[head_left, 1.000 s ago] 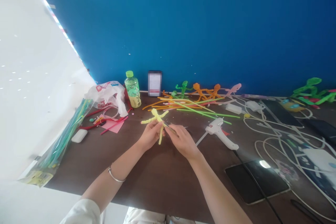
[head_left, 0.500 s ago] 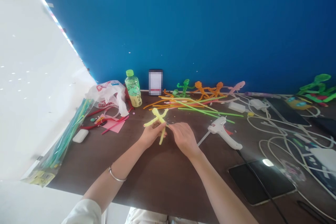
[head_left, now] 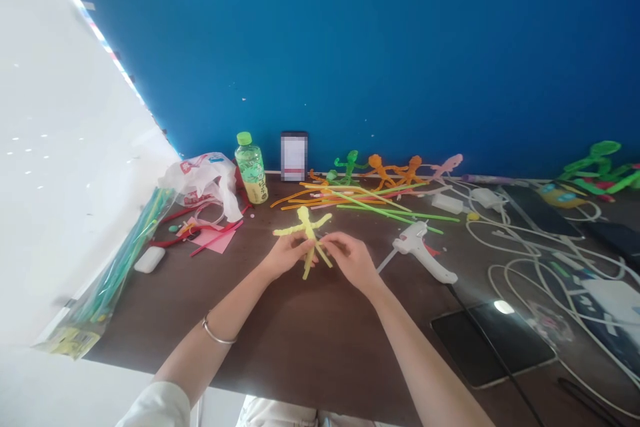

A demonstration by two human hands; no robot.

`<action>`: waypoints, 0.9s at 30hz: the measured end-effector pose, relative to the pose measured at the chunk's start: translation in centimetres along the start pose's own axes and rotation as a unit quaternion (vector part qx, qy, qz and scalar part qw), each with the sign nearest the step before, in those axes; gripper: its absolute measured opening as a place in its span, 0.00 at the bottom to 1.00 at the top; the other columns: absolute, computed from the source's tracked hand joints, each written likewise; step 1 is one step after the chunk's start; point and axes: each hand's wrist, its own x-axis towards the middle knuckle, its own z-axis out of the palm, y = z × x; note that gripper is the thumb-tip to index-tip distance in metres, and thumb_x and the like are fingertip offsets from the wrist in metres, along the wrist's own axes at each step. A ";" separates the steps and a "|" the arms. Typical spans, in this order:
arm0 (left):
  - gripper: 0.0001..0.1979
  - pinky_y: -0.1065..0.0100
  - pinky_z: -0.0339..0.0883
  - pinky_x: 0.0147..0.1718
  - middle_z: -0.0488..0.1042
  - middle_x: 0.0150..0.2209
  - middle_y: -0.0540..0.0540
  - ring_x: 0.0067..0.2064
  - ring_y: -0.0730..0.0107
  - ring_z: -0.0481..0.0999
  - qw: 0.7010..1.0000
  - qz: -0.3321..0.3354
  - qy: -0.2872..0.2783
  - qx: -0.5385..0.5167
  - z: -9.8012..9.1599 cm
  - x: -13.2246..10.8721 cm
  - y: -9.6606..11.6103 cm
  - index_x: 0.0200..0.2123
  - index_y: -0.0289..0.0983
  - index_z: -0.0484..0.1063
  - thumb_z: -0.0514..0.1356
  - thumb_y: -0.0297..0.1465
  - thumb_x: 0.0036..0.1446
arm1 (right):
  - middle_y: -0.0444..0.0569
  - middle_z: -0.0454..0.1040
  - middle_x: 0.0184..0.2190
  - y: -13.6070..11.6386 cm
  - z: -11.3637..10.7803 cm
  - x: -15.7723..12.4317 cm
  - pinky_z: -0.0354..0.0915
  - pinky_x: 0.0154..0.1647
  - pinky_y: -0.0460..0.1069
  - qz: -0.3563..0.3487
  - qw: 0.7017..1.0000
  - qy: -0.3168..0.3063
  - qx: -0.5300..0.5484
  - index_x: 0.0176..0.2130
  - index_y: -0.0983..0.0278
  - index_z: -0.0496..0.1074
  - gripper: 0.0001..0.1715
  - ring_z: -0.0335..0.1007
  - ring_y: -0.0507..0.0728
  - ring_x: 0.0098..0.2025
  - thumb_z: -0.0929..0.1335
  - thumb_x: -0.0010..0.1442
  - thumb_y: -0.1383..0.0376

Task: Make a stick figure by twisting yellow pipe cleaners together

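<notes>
A yellow pipe-cleaner figure [head_left: 307, 219] with a head, two spread arms and two legs is held above the dark table [head_left: 280, 347]. My left hand [head_left: 286, 253] grips its body from the left, thumb across the front. With fingers pinched, my right hand [head_left: 350, 259] touches the figure's right side near the top of a leg; what lies between those fingertips is too small to make out. Loose orange and green pipe cleaners [head_left: 370, 203] lie just behind the figure. A white glue gun [head_left: 420, 250] rests to the right of my right hand.
A drink bottle [head_left: 253, 173], a plastic bag [head_left: 205, 180] and packed pipe cleaners [head_left: 120, 257] stand or lie at left. Finished figures [head_left: 383, 172] lean along the blue wall [head_left: 350, 47]. At right are a black tablet [head_left: 480, 347] and tangled white cables [head_left: 520, 273].
The yellow figure has turned more upright, and both its legs now show apart below my hands. My right hand has shifted its grip, its fingertips now visible at the figure's side.
</notes>
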 end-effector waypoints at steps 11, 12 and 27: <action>0.10 0.74 0.67 0.30 0.71 0.25 0.49 0.26 0.77 0.72 0.979 0.011 0.014 -0.202 1.1 -0.2 -0.5 0.27 0.32 0.70 0.65 0.32 0.43 | 0.46 0.72 0.22 0.2 2.3 -0.6 0.63 0.24 0.46 0.077 0.984 0.148 0.061 0.28 0.65 0.72 0.11 0.66 0.52 0.23 0.67 0.50 0.59; 0.10 0.73 0.67 0.30 0.72 0.25 0.49 0.27 0.76 0.72 0.978 0.017 0.033 -0.204 1.2 -0.1 -0.6 0.28 0.32 0.70 0.66 0.32 0.43 | 0.44 0.70 0.20 0.1 2.7 -0.6 0.61 0.21 0.46 0.096 0.982 0.140 0.087 0.28 0.65 0.72 0.11 0.63 0.51 0.20 0.67 0.49 0.59; 0.12 0.68 0.68 0.32 0.73 0.27 0.47 0.29 0.71 0.73 0.970 0.140 0.196 -0.009 1.1 0.2 -1.2 0.29 0.33 0.71 0.64 0.36 0.44 | 0.39 0.60 0.16 -0.6 4.0 -1.5 0.55 0.17 0.44 0.175 0.952 0.121 0.219 0.32 0.67 0.68 0.16 0.57 0.48 0.17 0.68 0.49 0.56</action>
